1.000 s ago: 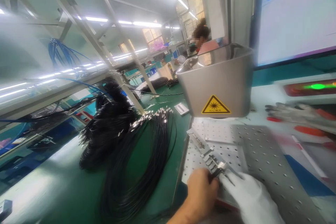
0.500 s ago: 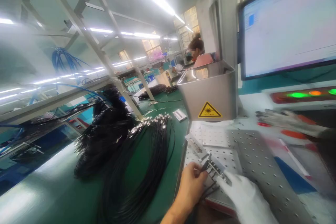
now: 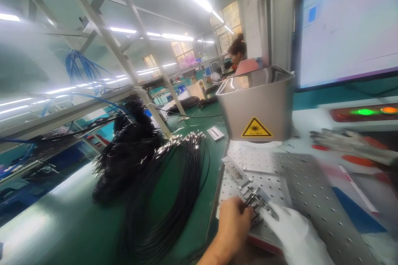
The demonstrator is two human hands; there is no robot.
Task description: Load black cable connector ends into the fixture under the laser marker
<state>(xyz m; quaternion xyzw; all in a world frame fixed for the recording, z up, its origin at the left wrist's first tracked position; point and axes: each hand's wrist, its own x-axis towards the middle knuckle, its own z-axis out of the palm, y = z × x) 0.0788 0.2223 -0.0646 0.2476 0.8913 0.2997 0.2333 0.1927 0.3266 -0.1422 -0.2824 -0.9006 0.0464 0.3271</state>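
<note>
Metal fixture pinched by bare left hand, gloved right hand alongside.

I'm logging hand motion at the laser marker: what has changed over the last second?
The bare left hand lifted a cable end clear of the metal fixture half a second ago and has brought it back down onto it. The gloved right hand stayed pressed at the fixture's near end. The black cable bundle and the laser hood did not move.
</note>
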